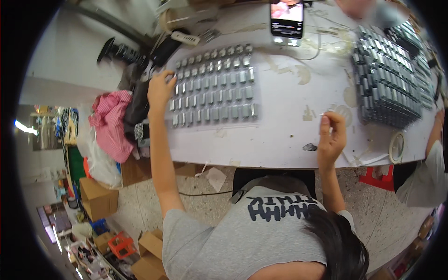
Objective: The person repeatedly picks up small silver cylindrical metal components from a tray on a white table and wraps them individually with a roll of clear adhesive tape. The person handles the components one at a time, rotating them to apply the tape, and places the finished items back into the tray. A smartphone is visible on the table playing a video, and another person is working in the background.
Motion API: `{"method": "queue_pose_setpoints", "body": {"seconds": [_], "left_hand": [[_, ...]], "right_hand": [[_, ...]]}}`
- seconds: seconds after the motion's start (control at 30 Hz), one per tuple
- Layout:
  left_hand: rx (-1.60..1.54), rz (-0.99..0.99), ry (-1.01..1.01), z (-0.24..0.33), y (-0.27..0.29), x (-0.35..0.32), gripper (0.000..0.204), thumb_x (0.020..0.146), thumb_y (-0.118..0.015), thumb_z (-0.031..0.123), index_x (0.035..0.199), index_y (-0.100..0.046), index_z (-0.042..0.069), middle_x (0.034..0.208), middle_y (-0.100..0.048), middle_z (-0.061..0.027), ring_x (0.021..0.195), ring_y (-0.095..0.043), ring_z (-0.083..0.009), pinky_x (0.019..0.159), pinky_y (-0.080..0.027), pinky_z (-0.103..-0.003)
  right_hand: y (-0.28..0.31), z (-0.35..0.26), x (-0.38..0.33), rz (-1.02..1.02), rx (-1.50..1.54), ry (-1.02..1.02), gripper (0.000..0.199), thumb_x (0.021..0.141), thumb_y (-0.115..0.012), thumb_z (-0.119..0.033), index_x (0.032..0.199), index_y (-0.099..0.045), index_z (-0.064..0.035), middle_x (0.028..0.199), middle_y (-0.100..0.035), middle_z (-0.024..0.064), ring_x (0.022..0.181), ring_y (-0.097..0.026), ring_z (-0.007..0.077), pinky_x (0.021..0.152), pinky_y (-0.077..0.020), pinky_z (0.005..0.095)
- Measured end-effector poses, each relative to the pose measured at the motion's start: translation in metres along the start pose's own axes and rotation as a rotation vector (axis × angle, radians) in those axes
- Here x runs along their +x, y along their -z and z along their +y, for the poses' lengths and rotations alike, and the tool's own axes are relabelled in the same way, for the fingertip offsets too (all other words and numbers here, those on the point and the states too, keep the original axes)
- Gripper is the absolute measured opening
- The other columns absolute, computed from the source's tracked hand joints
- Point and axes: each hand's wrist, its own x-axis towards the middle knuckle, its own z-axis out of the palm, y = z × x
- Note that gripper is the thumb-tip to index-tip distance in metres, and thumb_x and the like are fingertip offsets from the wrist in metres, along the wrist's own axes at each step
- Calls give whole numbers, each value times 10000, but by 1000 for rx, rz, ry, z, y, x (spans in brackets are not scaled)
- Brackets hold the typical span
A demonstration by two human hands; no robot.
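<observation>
A clear plastic tray (257,88) lies on the white table, filled with rows of small silvery-grey block-shaped pieces (217,84). At its upper left edge is my left hand (160,91), thumb and forefinger apart, the tips close to the outermost pieces. Whether they touch the tray is hard to tell. My right hand (333,140) is raised near the table's front edge, right of the tray, its thumb and fingers pinched together. Something tiny and pale shows at those fingertips, too small to name.
Stacked trays of similar pieces (387,84) stand at the right, beside a tape roll (396,147). A lit phone (286,21) is at the back. Pink striped cloth (112,123) hangs at the left edge; cardboard boxes (98,198) stand below. Another person's sleeve (424,179) shows far right.
</observation>
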Motion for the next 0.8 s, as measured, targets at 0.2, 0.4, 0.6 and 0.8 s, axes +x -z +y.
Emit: {"method": "queue_pose_setpoints", "body": {"seconds": [0.2,0.4,0.6,0.8], "left_hand": [[-38,9,4,10,0,2,219,761,-578,191,958,-533,105,889,-572,-110,831,-568,-258,700,-441,-358],[148,135,12,26,2,-12,216,767,-590,150,950,-480,121,869,-541,-106,816,-554,-285,661,-437,-401],[-65,136,29,8,-7,-8,219,764,-592,128,960,-502,90,904,-550,-111,833,-557,-276,681,-440,-383],[209,404,-100,14,-8,-18,181,775,-579,138,934,-541,59,826,-566,-110,767,-568,-274,712,-447,-360]], "right_hand": [[0,-1,4,-4,26,59,57,823,-551,-40,857,-547,5,691,-538,31,559,-449,68,503,-367,192],[1,-3,5,-11,64,63,44,834,-537,-45,849,-535,-3,681,-527,25,552,-448,65,491,-363,189],[2,-3,4,-34,106,5,56,847,-519,-59,858,-527,-4,687,-527,30,568,-455,73,512,-372,199],[-1,-3,4,-89,119,-25,78,847,-511,-54,902,-538,-7,695,-540,46,584,-488,93,537,-391,218]]}}
